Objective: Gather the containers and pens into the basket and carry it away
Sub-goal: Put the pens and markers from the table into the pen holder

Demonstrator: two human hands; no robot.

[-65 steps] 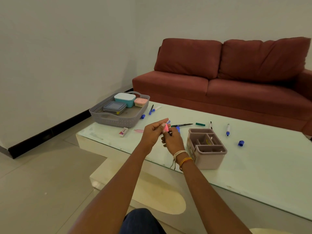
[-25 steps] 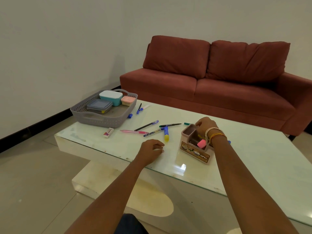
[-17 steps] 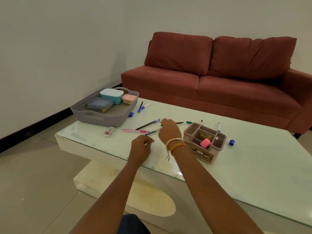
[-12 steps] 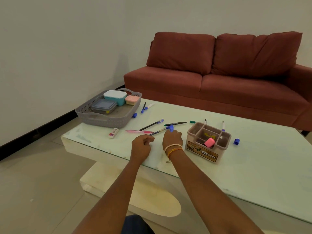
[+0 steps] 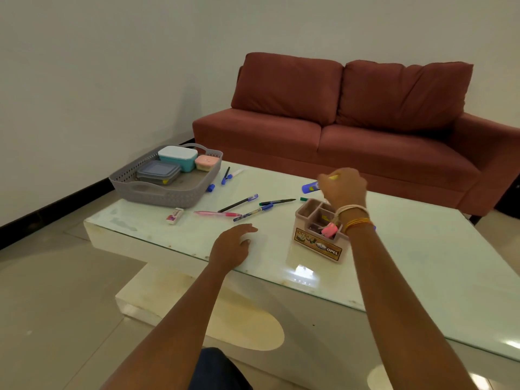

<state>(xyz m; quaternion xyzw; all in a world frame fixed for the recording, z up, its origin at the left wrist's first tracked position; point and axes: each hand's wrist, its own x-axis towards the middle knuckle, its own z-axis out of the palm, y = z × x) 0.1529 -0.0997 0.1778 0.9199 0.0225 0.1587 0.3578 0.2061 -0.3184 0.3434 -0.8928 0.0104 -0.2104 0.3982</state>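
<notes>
A grey basket (image 5: 157, 194) at the table's far left holds a teal container (image 5: 177, 157), a pink container (image 5: 207, 162) and a flat grey-lidded one (image 5: 159, 171). My right hand (image 5: 344, 187) is raised above the beige pen organiser (image 5: 316, 243), shut on a blue and yellow marker (image 5: 311, 187). A pink highlighter (image 5: 329, 229) stands in the organiser. My left hand (image 5: 235, 243) rests on the glass with fingers loosely apart, holding nothing. A pink pen (image 5: 216, 213), a black pen (image 5: 237, 204), a blue pen (image 5: 251, 212) and a black marker (image 5: 277, 202) lie between basket and organiser.
An eraser (image 5: 175, 215) lies near the table's front edge. Two more pens (image 5: 226, 175) and a blue cap (image 5: 211, 188) lie beside the basket. A red sofa (image 5: 351, 130) stands behind the glass-topped table (image 5: 422, 263). The wall is to the left.
My right hand picked the blue and yellow marker up from the table and lifted it right, above the organiser. My left hand stayed resting on the glass.
</notes>
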